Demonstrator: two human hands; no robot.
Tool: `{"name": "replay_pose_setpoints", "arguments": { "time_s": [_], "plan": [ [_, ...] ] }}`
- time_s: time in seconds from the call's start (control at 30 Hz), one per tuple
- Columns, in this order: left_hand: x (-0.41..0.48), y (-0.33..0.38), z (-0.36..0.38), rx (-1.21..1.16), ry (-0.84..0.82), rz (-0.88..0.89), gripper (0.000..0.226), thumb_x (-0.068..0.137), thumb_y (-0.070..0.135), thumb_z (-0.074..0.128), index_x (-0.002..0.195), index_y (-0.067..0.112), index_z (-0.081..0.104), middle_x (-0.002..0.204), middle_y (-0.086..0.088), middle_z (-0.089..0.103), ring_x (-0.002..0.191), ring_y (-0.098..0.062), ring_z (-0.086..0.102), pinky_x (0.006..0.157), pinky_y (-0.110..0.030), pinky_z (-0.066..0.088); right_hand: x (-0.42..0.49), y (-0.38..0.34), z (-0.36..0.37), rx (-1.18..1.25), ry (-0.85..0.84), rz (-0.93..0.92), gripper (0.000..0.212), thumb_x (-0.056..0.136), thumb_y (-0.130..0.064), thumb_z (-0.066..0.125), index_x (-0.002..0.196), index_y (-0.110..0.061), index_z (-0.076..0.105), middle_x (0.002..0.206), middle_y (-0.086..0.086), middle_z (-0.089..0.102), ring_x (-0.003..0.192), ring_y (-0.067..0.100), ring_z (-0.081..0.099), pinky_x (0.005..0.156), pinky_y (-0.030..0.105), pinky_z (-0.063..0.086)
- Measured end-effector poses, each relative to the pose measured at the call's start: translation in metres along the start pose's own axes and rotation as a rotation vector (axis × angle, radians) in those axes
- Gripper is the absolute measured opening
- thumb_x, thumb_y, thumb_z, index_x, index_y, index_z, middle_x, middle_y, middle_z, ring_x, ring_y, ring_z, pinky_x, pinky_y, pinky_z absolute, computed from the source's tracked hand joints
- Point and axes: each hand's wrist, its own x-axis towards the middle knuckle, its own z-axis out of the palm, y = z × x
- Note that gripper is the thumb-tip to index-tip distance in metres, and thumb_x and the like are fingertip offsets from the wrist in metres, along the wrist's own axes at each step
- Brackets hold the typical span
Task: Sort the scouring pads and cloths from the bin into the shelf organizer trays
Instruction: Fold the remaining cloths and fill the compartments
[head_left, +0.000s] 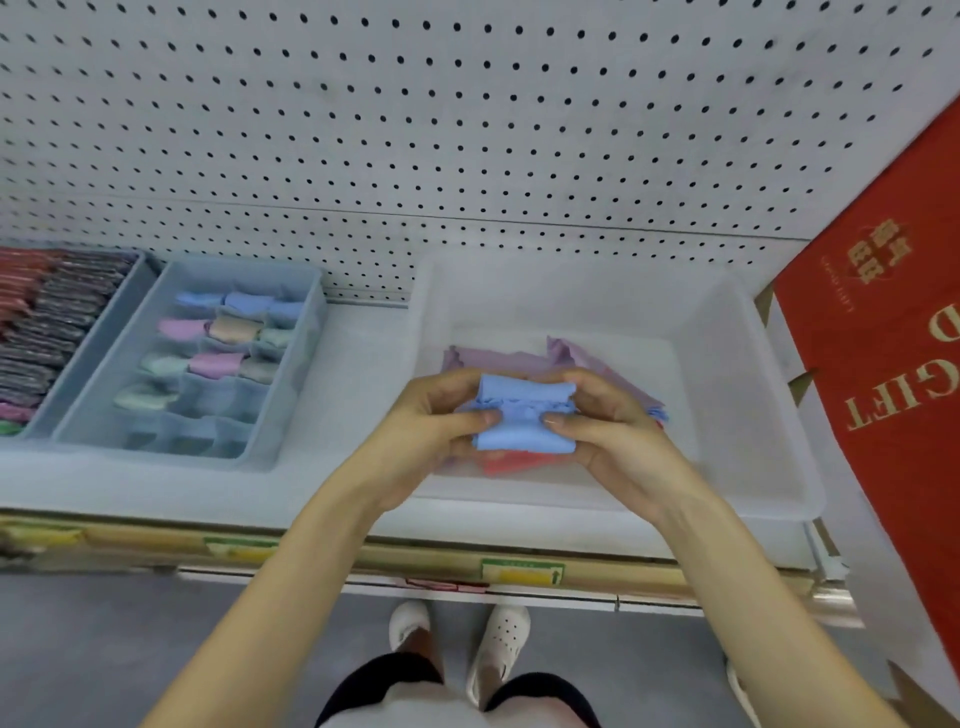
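Observation:
A blue cloth (524, 415), folded into a small bundle, is held above the clear bin (748, 415) on the shelf. My left hand (431, 421) pinches its left end and my right hand (602, 421) pinches its right end, thumbs on top. Under it, purple cloths (498, 356) and a red cloth (519, 461) lie in the bin. To the left stands a blue divided organizer tray (291, 415) with rolled blue, purple, tan and green cloths (218, 332) in its back compartments. Further left, another tray (111, 306) holds rows of dark scouring pads (57, 322).
A white pegboard (467, 130) backs the shelf. A red gift box (883, 338) leans at the right, close to the bin. The shelf's front edge (363, 551) carries price labels. My feet in white shoes (498, 644) stand on the grey floor below.

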Motion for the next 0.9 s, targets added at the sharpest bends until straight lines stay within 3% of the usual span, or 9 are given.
{"name": "replay_pose_setpoints", "arguments": {
  "time_s": [0.1, 0.23, 0.33, 0.4, 0.5, 0.57, 0.67, 0.77, 0.9],
  "plan": [
    [-0.003, -0.004, -0.018, -0.152, 0.059, -0.020, 0.030, 0.083, -0.006, 0.059, 0.111, -0.001, 0.068, 0.121, -0.025, 0.064, 0.105, -0.037, 0.064, 0.085, -0.038, 0.058, 0.007, -0.005, 0.011, -0.172, 0.005, -0.070, 0.038, 0.078, 0.011, 0.060, 0.082, -0.025, 0.073, 0.086, -0.005, 0.068, 0.083, 0.009, 0.062, 0.071, 0.019, 0.048],
    [-0.009, 0.004, -0.046, -0.163, 0.058, 0.009, 0.045, 0.087, -0.018, 0.039, 0.079, 0.008, 0.074, 0.107, -0.016, 0.071, 0.103, -0.032, 0.067, 0.086, -0.037, 0.057, 0.022, -0.005, 0.034, -0.435, -0.007, -0.143, 0.055, 0.074, 0.019, 0.049, 0.077, -0.031, 0.073, 0.095, -0.004, 0.061, 0.091, 0.017, 0.059, 0.075, 0.026, 0.046],
    [-0.012, 0.010, -0.080, -0.259, 0.117, -0.045, 0.019, 0.090, -0.002, 0.045, 0.083, 0.006, 0.061, 0.092, -0.008, 0.067, 0.090, -0.029, 0.068, 0.081, -0.037, 0.059, 0.041, 0.004, 0.069, -0.544, 0.020, -0.177, 0.047, 0.068, 0.004, 0.046, 0.078, -0.032, 0.074, 0.097, -0.013, 0.060, 0.099, 0.018, 0.057, 0.079, 0.031, 0.046],
    [-0.015, 0.010, -0.109, -0.211, 0.184, -0.053, 0.005, 0.094, 0.010, 0.057, 0.089, 0.008, 0.056, 0.089, -0.005, 0.067, 0.086, -0.024, 0.070, 0.078, -0.034, 0.059, 0.057, 0.014, 0.101, -0.580, 0.029, -0.185, 0.033, 0.071, -0.007, 0.048, 0.079, -0.026, 0.074, 0.103, -0.008, 0.060, 0.102, 0.005, 0.056, 0.080, 0.017, 0.044],
    [-0.023, 0.010, -0.163, -0.012, 0.226, -0.067, 0.014, 0.089, 0.007, 0.065, 0.101, 0.003, 0.059, 0.092, -0.009, 0.066, 0.081, -0.016, 0.068, 0.071, -0.024, 0.058, 0.089, 0.036, 0.154, -0.629, 0.088, -0.220, 0.013, 0.075, -0.034, 0.060, 0.075, -0.026, 0.071, 0.106, 0.006, 0.060, 0.100, 0.003, 0.056, 0.079, 0.012, 0.042],
    [-0.028, 0.008, -0.205, 0.026, 0.209, -0.063, 0.014, 0.088, 0.000, 0.064, 0.101, 0.000, 0.061, 0.087, -0.010, 0.065, 0.077, -0.016, 0.064, 0.069, -0.022, 0.058, 0.112, 0.053, 0.187, -0.639, 0.129, -0.228, 0.009, 0.079, -0.023, 0.072, 0.073, -0.029, 0.067, 0.099, -0.002, 0.062, 0.093, 0.007, 0.059, 0.075, 0.017, 0.045],
    [-0.042, 0.000, -0.267, 0.103, 0.160, -0.052, 0.018, 0.086, 0.000, 0.067, 0.095, 0.013, 0.058, 0.075, 0.003, 0.067, 0.070, -0.011, 0.060, 0.064, -0.019, 0.051, 0.142, 0.074, 0.225, -0.672, 0.089, -0.111, 0.030, 0.077, -0.001, 0.076, 0.086, -0.021, 0.055, 0.093, -0.007, 0.064, 0.087, 0.013, 0.061, 0.072, 0.025, 0.048],
    [-0.055, -0.006, -0.318, 0.200, 0.081, -0.057, 0.025, 0.087, 0.003, 0.067, 0.093, 0.019, 0.048, 0.067, 0.007, 0.061, 0.064, -0.006, 0.054, 0.062, -0.016, 0.043, 0.164, 0.083, 0.262, -0.802, -0.037, 0.068, 0.029, 0.076, -0.008, 0.079, 0.091, -0.022, 0.058, 0.093, -0.006, 0.064, 0.086, 0.009, 0.060, 0.071, 0.020, 0.047],
    [-0.060, -0.008, -0.356, 0.198, 0.025, -0.064, 0.027, 0.088, 0.003, 0.065, 0.094, 0.017, 0.043, 0.072, 0.000, 0.068, 0.068, -0.010, 0.059, 0.064, -0.022, 0.044, 0.186, 0.094, 0.300, -0.915, -0.176, 0.124, 0.017, 0.079, -0.015, 0.076, 0.089, -0.012, 0.063, 0.079, -0.006, 0.058, 0.070, 0.003, 0.051, 0.067, 0.018, 0.040]
  ]
}}
